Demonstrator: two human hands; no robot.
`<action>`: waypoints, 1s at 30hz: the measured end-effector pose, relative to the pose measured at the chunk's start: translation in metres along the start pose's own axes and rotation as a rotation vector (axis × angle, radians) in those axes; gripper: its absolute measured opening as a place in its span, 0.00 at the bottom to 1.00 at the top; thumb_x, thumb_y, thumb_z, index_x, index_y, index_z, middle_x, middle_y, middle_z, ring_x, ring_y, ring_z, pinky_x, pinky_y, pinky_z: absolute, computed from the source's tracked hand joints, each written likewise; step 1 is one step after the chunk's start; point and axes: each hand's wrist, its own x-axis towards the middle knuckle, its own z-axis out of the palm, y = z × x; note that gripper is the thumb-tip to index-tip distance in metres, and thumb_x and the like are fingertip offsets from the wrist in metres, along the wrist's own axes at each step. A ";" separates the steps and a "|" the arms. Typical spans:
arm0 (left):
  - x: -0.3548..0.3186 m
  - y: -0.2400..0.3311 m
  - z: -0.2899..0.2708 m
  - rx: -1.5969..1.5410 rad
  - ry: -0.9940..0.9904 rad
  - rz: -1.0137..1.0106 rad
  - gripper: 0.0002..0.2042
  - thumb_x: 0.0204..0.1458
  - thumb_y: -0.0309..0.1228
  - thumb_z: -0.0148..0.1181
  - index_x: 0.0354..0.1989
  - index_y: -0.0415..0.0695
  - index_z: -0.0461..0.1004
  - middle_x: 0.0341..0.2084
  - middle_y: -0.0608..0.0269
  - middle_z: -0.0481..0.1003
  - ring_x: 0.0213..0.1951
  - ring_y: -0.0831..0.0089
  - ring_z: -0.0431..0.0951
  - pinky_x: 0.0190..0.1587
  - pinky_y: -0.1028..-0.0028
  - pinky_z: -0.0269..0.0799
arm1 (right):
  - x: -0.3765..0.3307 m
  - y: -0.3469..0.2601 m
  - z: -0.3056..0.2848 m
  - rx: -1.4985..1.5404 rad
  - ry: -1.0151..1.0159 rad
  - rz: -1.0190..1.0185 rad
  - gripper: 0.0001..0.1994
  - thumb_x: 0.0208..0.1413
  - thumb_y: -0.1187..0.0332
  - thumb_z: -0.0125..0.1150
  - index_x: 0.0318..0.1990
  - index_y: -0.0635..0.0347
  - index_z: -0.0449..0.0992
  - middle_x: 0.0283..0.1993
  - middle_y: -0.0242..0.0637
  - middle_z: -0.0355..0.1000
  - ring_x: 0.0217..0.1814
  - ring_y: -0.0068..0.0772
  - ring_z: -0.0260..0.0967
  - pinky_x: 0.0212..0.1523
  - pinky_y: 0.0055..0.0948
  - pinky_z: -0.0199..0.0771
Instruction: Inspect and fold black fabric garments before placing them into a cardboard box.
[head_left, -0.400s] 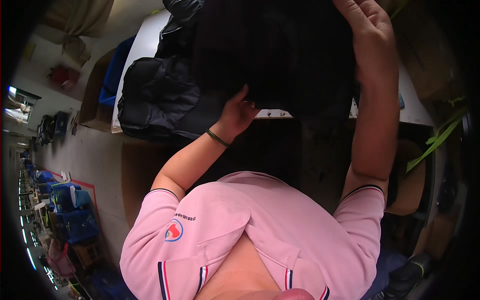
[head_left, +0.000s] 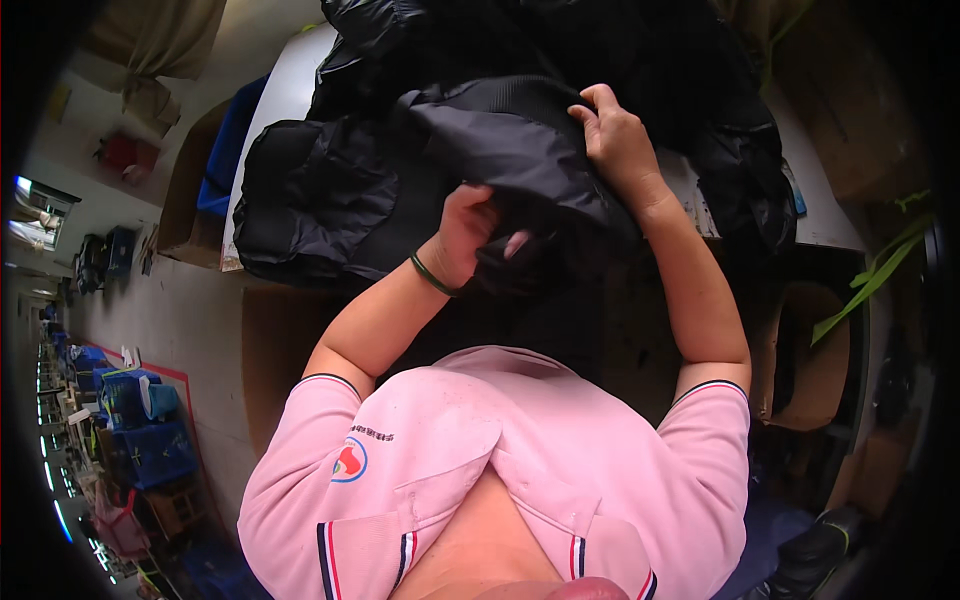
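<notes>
A black garment (head_left: 520, 140) of smooth, slightly shiny cloth with a ribbed band lies bunched up in front of me. My right hand (head_left: 620, 145) pinches its upper edge near the ribbed part, fingers closed. At the garment's lower left, my left hand (head_left: 465, 235), with a dark green bangle at the wrist, grips a fold near the table's front edge. A fingertip shows through the dark folds there; the rest of that grip is partly hidden. More black garments (head_left: 320, 195) lie piled on the left side of the white table (head_left: 293, 85).
Black cloth (head_left: 745, 170) drapes over the table's front at the right. A blue bin (head_left: 228, 150) and a cardboard box (head_left: 190, 215) stand left of the table. Another cardboard box (head_left: 800, 360) sits low at the right, near green strips (head_left: 870, 285).
My right hand has come down and inward from the far right, drawing the raised cloth lower. The ribbed band and shiny side now show. My left hand has shifted slightly and closed on the cloth.
</notes>
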 end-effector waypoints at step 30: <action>0.063 0.005 -0.111 0.557 0.615 -0.026 0.05 0.59 0.27 0.53 0.41 0.45 0.72 0.29 0.66 0.75 0.29 0.75 0.76 0.30 0.81 0.74 | 0.054 -0.200 -0.134 1.088 -0.492 0.076 0.11 0.58 0.66 0.59 0.44 0.63 0.71 0.31 0.37 0.74 0.31 0.26 0.72 0.32 0.24 0.71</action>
